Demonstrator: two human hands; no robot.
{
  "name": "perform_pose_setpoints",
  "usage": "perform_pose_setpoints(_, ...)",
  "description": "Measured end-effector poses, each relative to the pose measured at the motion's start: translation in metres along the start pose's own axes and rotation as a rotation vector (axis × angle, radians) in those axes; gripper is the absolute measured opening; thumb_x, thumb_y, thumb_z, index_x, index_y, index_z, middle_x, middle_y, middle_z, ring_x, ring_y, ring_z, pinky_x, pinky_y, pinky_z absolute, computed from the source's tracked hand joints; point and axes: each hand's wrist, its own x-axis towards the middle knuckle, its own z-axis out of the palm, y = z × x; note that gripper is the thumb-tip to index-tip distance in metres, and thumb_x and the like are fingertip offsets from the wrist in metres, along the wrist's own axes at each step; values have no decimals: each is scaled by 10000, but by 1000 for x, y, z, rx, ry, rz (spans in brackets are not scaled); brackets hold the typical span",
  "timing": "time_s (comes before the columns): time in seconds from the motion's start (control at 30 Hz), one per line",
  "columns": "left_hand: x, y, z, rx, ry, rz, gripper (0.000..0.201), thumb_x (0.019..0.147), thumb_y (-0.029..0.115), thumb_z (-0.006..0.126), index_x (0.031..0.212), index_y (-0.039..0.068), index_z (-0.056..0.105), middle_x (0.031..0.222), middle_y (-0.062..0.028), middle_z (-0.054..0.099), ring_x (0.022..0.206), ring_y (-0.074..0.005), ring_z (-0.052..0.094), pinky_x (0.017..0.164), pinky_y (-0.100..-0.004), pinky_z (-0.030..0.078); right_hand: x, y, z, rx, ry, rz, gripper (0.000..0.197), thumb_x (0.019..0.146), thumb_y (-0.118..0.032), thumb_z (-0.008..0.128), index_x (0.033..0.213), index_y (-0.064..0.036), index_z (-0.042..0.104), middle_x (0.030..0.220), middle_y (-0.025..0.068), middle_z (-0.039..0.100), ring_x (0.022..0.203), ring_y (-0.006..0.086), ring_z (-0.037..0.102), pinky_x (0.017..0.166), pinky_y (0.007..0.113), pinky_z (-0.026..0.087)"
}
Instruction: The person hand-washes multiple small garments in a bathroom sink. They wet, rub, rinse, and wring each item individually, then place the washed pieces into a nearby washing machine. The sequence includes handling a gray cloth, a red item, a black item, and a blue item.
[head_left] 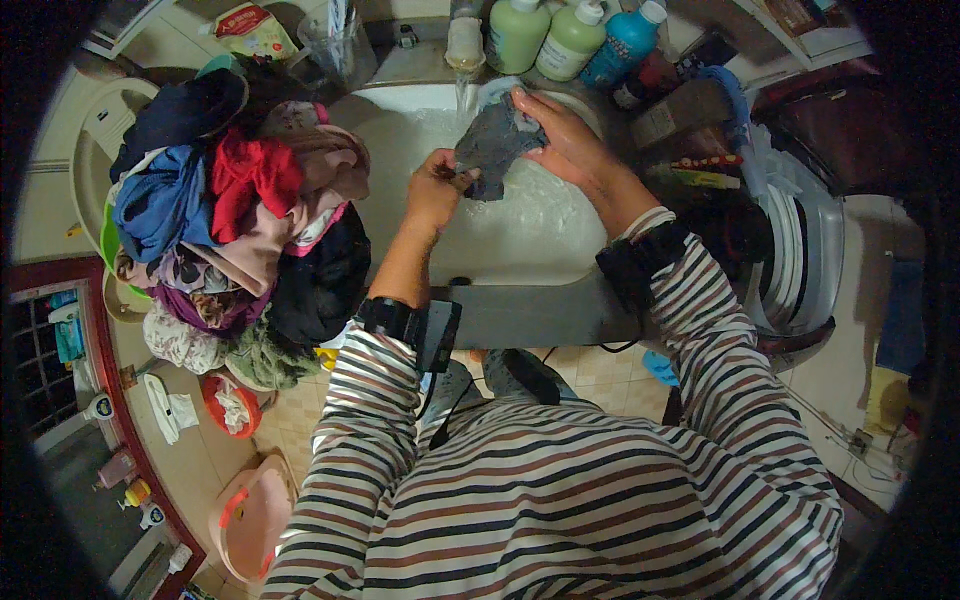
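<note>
Apparently a wetting or rubbing step, from where I stand: the dark grey, limp fabric cloth (490, 145) is held above the white, round-cornered basin (520, 250), close by the clear water stream (462, 92). Left hand (437, 190) — pinched on the cloth's lower left; right hand (570, 140) — curled loosely round its right side. Next move, I judge, calls for two steady grips. Basin's front offers room; heaped multicoloured clothes (240, 210) crowd its left, pale green plastic bottles (517, 38) its back.
</note>
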Motion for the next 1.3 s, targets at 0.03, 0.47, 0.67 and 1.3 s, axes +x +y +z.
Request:
perform_pose_setpoints(0.03, 5, -7, -7, 34, 45, -18, 240, 687, 34, 653, 885, 66, 521, 777, 6, 529, 712, -112, 501, 652, -272, 423, 5, 4, -12, -84, 17, 18, 284, 803, -291, 612, 983, -82, 549, 877, 22, 589, 829, 151, 560, 707, 338, 455)
perform_pose_setpoints(0.47, 10, -61, 11, 1214, -469, -85, 637, 746, 204, 537, 1337, 209, 300, 1406, -85, 237, 1278, -300, 258, 956, -554, 279, 12, 122, -82, -1724, -131, -220, 381, 678, 18, 549, 1052, -11, 480, 927, 239, 540, 907, 414, 509, 781, 431, 432)
perform_pose_setpoints(0.67, 33, -55, -12, 957, -642, -91, 632, 716, 223, 606, 1295, 127, 372, 1227, -160, 474, 1136, -289, 457, 928, -345, 369, 16, 100, -66, -1797, -101, 82, 315, 671, 15, 546, 984, 31, 508, 945, 256, 551, 843, 427, 541, 747, 441, 450)
perform_pose_setpoints(1.3, 8, 94, 22, 267, -173, -60, 606, 698, 30, 613, 1195, 53, 267, 912, -156, 565, 806, -247, 575, 678, -336, 470, -69, 18, -13, -204, 300, 99, 497, 780, -216, 644, 1188, -61, 406, 1087, 68, 517, 862, 193, 563, 671, 308, 511)
